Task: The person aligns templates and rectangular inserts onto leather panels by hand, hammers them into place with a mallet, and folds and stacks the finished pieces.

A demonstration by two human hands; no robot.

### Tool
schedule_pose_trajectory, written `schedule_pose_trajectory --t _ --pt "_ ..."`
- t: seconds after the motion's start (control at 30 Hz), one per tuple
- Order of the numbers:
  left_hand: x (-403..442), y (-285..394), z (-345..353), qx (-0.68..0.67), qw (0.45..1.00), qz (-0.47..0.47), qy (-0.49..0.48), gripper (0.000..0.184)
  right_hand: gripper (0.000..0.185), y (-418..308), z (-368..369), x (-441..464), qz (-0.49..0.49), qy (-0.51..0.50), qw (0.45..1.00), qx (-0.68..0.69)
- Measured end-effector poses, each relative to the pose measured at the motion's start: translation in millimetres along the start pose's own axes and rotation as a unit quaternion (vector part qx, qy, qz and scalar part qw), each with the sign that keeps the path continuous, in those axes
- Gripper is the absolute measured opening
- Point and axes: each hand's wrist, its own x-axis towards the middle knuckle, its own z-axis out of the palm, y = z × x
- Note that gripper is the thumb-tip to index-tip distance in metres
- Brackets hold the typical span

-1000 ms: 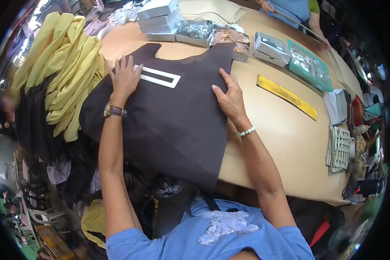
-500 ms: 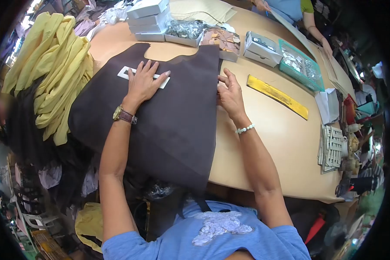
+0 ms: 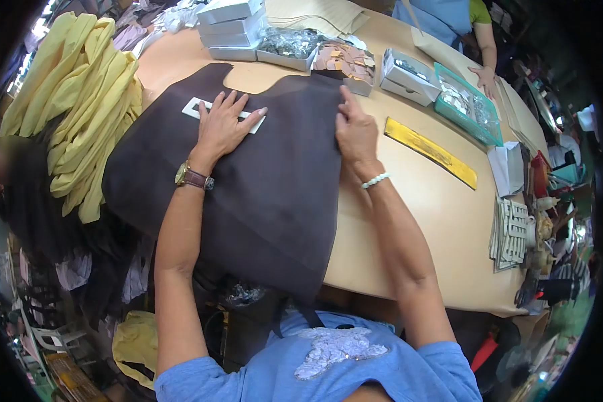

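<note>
A large dark brown piece of fabric (image 3: 268, 181) lies over the table's left part, and its lower end hangs past the front edge. My left hand (image 3: 222, 130) rests flat on it with fingers spread. Beneath those fingers is a white rectangular template (image 3: 194, 108) with a slot in it, partly covered by the hand. At the fabric's right edge, near the upper corner, is my right hand (image 3: 357, 134). Its index finger stretches along the edge while the other fingers are curled in against the fabric. The fingertips are partly hidden.
Yellow fabric (image 3: 80, 114) is heaped at the left. Behind lie white boxes (image 3: 229, 30), a box of brown pieces (image 3: 345, 63) and a green basket (image 3: 472, 110). A yellow strip (image 3: 432, 153) lies on the table (image 3: 409, 221). Another person's hand (image 3: 484, 77) rests at the far right.
My right hand has turned and closed its fingers at the fabric's edge, which has shifted slightly right. My left hand stays in place. The other person's hand has moved.
</note>
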Motion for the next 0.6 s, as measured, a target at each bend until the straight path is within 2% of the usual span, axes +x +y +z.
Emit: schedule_pose_trajectory --t 0.07,0.2,0.3,0.4,0.5,0.6 --pt "0.5 0.2 -1.2 -0.002 1.0 -0.004 0.001 0.074 0.045 16.3 -16.9 3.8 0.009 0.025 0.999 0.04" --pt "-1.7 14.6 -14.8 0.004 0.999 -0.045 -0.026 0.07 0.041 60.0 -72.5 -0.2 0.011 0.082 0.996 -0.026" --pt "-1.5 14.9 -16.7 -0.008 0.998 -0.045 -0.034 0.078 0.037 74.1 -108.6 -1.3 0.033 0.139 0.99 0.019" --pt "-1.0 14.2 -10.5 -0.011 0.998 -0.053 -0.02 0.08 0.037 58.5 -122.2 4.5 0.044 0.143 0.984 0.099" --pt "0.4 14.3 -10.8 -0.012 0.998 -0.052 -0.018 0.081 0.037 15.7 -103.8 5.9 0.031 0.106 0.974 0.197" --pt "-0.5 15.6 -14.6 -0.016 0.998 -0.049 -0.022 0.08 0.039 -31.8 -75.9 -4.9 0.016 -0.002 0.986 0.168"
